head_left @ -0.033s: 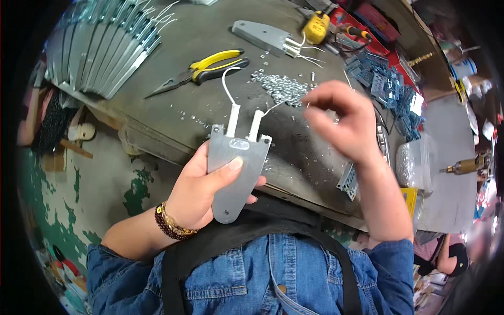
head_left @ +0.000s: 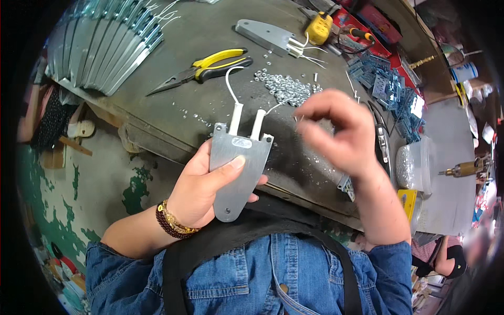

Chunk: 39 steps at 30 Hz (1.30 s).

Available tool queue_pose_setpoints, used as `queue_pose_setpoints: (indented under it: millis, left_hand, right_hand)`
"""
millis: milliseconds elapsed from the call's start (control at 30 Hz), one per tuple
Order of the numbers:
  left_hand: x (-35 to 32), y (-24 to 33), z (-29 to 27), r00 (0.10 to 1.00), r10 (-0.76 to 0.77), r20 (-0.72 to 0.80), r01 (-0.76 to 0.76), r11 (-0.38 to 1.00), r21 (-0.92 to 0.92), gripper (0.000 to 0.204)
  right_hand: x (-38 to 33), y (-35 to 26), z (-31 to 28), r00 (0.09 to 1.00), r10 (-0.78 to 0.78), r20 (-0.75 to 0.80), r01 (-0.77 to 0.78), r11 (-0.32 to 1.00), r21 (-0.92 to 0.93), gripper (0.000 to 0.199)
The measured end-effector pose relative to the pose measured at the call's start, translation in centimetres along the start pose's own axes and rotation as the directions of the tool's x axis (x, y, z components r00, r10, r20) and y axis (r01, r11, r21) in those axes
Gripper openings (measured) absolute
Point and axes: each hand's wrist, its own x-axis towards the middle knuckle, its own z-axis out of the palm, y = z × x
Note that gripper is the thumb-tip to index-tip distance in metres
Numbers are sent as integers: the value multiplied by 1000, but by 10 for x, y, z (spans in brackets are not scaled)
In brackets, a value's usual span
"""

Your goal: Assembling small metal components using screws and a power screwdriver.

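My left hand holds a flat grey metal plate, thumb on top and fingers beneath. The plate is tapered, with a rounded end toward me and a small hole in it. Two white sleeves with white wires stick out of its far end. To the right of the plate, my right hand is raised over the bench with thumb and forefinger nearly meeting. A tiny glint shows at those fingertips, too small to name. Beyond that hand lies a heap of small metal nuts.
Yellow-and-black pliers lie on the bench. Stacked metal plates fan out at the far left. Another wired plate lies at the back, near a yellow block. Bluish metal parts and a clear tub are at the right.
My right hand has moved slightly left, closer to the plate's wires. The left hand keeps the same hold on the plate.
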Motion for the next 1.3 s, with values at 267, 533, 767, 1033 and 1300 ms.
queue_pose_setpoints:
  millis: [267, 533, 767, 1033, 1300]
  left_hand:
    - [-10, 8, -12, 999, 37, 32, -35, 998, -48, 41]
    - [-23, 29, -35, 966, 231, -114, -242, 966, -90, 34]
    - [-32, 26, -43, 993, 90, -72, -103, 973, -208, 42]
    - [-34, 21, -56, 996, -34, -87, 8, 960, -278, 40]
    - [-30, 22, -48, 996, -36, -76, 16, 970, -243, 38]
  right_hand:
    - [2, -18, 37, 950, -299, 94, 314, 903, -293, 24]
    - [69, 6, 41, 975, -162, 155, 206, 919, -335, 26]
    - [110, 63, 76, 903, -154, 401, 382, 716, -585, 26]
    - [47, -5, 39, 967, 184, 177, -71, 859, -507, 30]
    - [-18, -42, 54, 968, 57, 246, 115, 766, -632, 44]
